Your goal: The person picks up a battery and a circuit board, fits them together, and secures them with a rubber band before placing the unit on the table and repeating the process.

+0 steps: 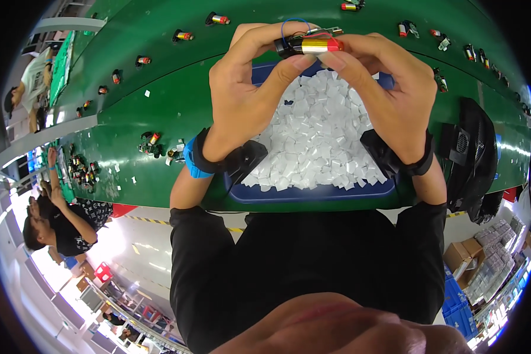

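Note:
Both my hands hold a small cylindrical battery (pixel 314 46) above a blue tray (pixel 312 197). The battery has a gold and silver wrap, a red right end and a black left end. Thin wires, one of them a blue loop, run to a narrow circuit board (pixel 327 30) behind it. My left hand (pixel 242 76) pinches the black end and middle with thumb and fingers. My right hand (pixel 392 74) closes on the red end, its thumb tip beside the left thumb. Small white pieces (pixel 318 130), like paper or film squares, fill the tray.
Similar batteries with boards (pixel 218 19) stand spaced along the green table (pixel 177 82). A heap of them (pixel 82 168) lies left, near a co-worker (pixel 65 218). A black bag (pixel 477 153) is at the right edge. Wrist bands with black devices (pixel 246 160) sit on my forearms.

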A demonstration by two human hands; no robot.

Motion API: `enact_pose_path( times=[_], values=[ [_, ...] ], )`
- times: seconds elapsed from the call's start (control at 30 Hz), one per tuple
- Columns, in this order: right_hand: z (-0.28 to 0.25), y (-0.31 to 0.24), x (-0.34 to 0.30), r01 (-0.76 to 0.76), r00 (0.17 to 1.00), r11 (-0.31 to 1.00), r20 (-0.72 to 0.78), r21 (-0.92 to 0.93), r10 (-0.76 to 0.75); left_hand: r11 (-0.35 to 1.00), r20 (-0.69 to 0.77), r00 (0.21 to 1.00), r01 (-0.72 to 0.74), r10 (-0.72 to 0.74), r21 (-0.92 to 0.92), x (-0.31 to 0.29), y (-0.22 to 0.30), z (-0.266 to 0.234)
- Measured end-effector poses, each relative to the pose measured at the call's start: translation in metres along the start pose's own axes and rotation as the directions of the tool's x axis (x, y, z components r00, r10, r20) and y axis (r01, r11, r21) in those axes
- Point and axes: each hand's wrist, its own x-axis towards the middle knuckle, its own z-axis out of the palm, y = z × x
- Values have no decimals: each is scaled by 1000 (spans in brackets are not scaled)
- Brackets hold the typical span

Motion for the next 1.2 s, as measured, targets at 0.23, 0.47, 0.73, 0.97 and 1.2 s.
enact_pose_path(
  times=[0.23, 0.47, 0.73, 0.97, 1.2],
  values=[
    [5, 6, -2, -307, 951, 879, 95, 365, 293, 990, 0, 994, -113, 113, 80, 3, -7, -2],
    [8, 10, 2, -391, 917, 781, 140, 487, 373, 950, 26, 981, -192, 192, 245, 3, -11, -4],
    [13, 16, 1, -387, 918, 748, 147, 540, 369, 936, -67, 974, -187, 216, 298, 1, -9, 7],
    [10, 12, 5, -470, 880, 744, 189, 475, 435, 923, -59, 975, -183, 215, 338, 5, -9, 8],
    [6, 21, 16, -532, 847, 702, 306, 473, 435, 945, -14, 992, -115, 125, 307, 22, -7, -2]
  ],
)
